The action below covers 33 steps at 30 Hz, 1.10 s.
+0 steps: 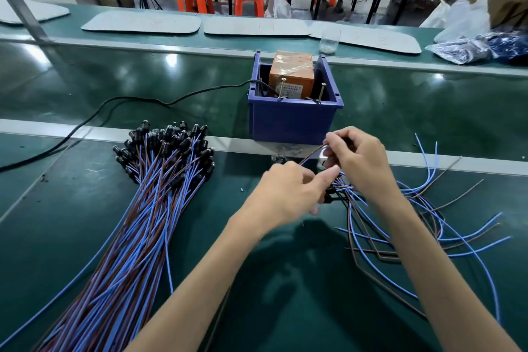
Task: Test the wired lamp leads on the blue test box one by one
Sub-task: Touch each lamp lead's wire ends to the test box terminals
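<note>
The blue test box (288, 123) stands at the bench's far edge, with an orange taped block (291, 74) and two upright screws (323, 93) inside. Just in front of it my right hand (357, 163) pinches the brown and blue wires of one lamp lead (313, 156). My left hand (288, 188) grips the black lamp ends of a small bunch of leads (331, 194), whose wires fan out to the right. A large bundle of blue and brown lamp leads (148, 194) lies on the left, black lamp heads pointing away from me.
A black power cable (114, 103) runs from the box leftward over the green conveyor belt (85, 74). Loose leads (428, 226) spread across the green mat on the right. Grey pads, a clear cup (330, 41), plastic bags (471, 46) and orange stools lie beyond.
</note>
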Available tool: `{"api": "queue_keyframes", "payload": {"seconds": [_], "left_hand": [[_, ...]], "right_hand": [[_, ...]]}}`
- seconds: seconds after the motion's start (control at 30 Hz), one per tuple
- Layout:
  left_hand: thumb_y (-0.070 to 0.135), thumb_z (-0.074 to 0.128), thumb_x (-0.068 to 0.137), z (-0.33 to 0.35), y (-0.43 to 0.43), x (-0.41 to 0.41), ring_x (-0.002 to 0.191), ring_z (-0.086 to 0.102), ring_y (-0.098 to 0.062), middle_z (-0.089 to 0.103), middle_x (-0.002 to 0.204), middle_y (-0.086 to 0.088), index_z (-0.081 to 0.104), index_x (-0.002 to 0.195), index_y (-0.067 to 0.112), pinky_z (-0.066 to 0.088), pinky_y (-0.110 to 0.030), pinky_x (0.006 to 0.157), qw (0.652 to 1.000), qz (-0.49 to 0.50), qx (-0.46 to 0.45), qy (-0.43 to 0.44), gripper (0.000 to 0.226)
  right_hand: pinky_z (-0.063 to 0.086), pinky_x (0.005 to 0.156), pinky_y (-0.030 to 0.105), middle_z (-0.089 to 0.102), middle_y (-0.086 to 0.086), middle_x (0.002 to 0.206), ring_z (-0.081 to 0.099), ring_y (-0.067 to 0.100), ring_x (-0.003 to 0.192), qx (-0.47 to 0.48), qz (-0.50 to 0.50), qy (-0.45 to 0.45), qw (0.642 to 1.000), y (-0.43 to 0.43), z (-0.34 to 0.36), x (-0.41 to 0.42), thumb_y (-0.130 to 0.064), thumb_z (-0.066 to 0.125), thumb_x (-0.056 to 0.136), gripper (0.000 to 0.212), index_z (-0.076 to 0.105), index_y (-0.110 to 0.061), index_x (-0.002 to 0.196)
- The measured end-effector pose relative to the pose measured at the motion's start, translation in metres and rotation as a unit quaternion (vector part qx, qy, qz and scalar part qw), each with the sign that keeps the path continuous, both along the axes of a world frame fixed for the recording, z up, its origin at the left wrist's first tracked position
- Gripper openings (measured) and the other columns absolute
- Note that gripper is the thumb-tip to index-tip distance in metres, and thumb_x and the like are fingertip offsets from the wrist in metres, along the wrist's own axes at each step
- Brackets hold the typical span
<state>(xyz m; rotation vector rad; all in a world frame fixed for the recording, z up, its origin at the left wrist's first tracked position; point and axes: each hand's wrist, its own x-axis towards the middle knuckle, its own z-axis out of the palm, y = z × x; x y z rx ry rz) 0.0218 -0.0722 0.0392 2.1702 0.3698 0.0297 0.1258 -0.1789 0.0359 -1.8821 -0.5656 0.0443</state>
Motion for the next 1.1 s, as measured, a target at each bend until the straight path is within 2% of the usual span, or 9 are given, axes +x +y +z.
{"api": "queue_keyframes", "payload": {"seconds": [0.07,0.13,0.27,0.33,0.43,0.63,0.83,1.0,1.1], "left_hand": [[0.064,0.04,0.092,-0.003,-0.005,0.005,0.083,0.071,-0.01,0.072,0.092,0.0,0.061,0.092,0.019,0.051,-0.037,0.094,0.986,0.033,-0.162,0.03,0.05],[0.058,0.036,0.096,-0.004,-0.008,0.011,0.095,0.067,-0.016,0.064,0.099,0.004,0.051,0.117,0.025,0.051,-0.037,0.096,0.927,0.122,-0.354,-0.006,0.042],[0.036,0.031,0.105,-0.004,0.003,0.015,0.08,0.064,-0.015,0.066,0.089,-0.007,0.055,0.09,0.008,0.052,-0.023,0.073,0.697,0.313,-0.629,-0.144,0.039],[0.026,0.026,0.107,-0.003,0.014,0.013,0.076,0.063,-0.018,0.066,0.078,-0.008,0.051,0.083,0.008,0.05,-0.025,0.071,0.61,0.362,-0.68,-0.185,0.039],[0.021,0.026,0.107,0.001,0.025,0.012,0.068,0.061,-0.018,0.058,0.073,-0.005,0.045,0.079,0.011,0.048,-0.028,0.064,0.531,0.416,-0.706,-0.216,0.035],[0.024,0.025,0.107,0.001,0.03,0.011,0.033,0.034,-0.009,0.034,0.039,0.007,0.037,0.073,0.019,0.034,-0.022,0.053,0.474,0.429,-0.719,-0.271,0.037],[0.016,0.027,0.103,0.002,0.032,0.008,0.03,0.021,-0.008,0.025,0.041,0.007,0.037,0.072,0.017,0.022,-0.015,0.034,0.541,0.428,-0.676,-0.259,0.032],[0.031,0.031,0.104,0.002,0.025,0.009,0.032,0.016,-0.006,0.024,0.043,0.01,0.035,0.066,0.02,0.01,-0.018,0.035,0.751,0.322,-0.548,-0.18,0.039],[0.05,0.024,0.102,0.002,0.018,0.011,0.032,0.017,-0.005,0.026,0.039,0.012,0.034,0.059,0.019,0.013,-0.015,0.033,0.887,0.21,-0.393,-0.121,0.054]], "right_hand": [[0.043,0.052,0.02,0.059,-0.007,0.056,0.052,0.007,0.047,0.03,0.007,0.044,0.999,-0.003,0.003,0.002,-0.014,0.058,0.093,0.024,0.06,-0.021,0.07],[0.037,0.055,0.024,0.053,-0.009,0.054,0.045,0.009,0.049,0.018,0.003,0.053,0.998,-0.006,0.003,0.005,-0.015,0.057,0.091,0.025,0.057,-0.022,0.067],[0.034,0.059,0.029,0.049,-0.014,0.05,0.039,0.01,0.053,-0.023,-0.02,0.063,0.998,-0.015,0.002,0.016,-0.022,0.062,0.087,0.024,0.055,-0.021,0.065],[0.033,0.056,0.026,0.048,-0.016,0.046,0.039,0.007,0.05,-0.042,-0.029,0.066,0.997,-0.022,0.004,0.022,-0.026,0.067,0.085,0.023,0.055,-0.021,0.065],[0.035,0.056,0.026,0.051,-0.014,0.054,0.043,0.011,0.054,-0.024,-0.053,0.069,0.996,-0.032,0.006,0.03,-0.023,0.069,0.083,0.02,0.056,-0.023,0.068],[0.04,0.061,0.024,0.051,-0.002,0.07,0.045,0.009,0.058,0.092,-0.102,0.092,0.986,-0.044,0.008,0.04,-0.009,0.065,0.086,0.017,0.057,-0.024,0.088],[0.041,0.054,0.014,0.051,-0.003,0.069,0.048,0.002,0.053,0.318,-0.108,0.209,0.919,-0.048,0.011,0.047,-0.005,0.055,0.094,0.015,0.058,-0.012,0.081],[0.059,0.068,0.031,0.06,0.001,0.07,0.064,0.014,0.064,0.371,-0.055,0.268,0.887,-0.042,0.015,0.039,-0.008,0.041,0.101,0.022,0.047,-0.013,0.08],[0.045,0.047,0.019,0.051,0.0,0.066,0.046,0.008,0.049,0.348,-0.013,0.276,0.896,-0.03,0.017,0.029,0.002,0.04,0.097,0.025,0.047,-0.011,0.076]]}}
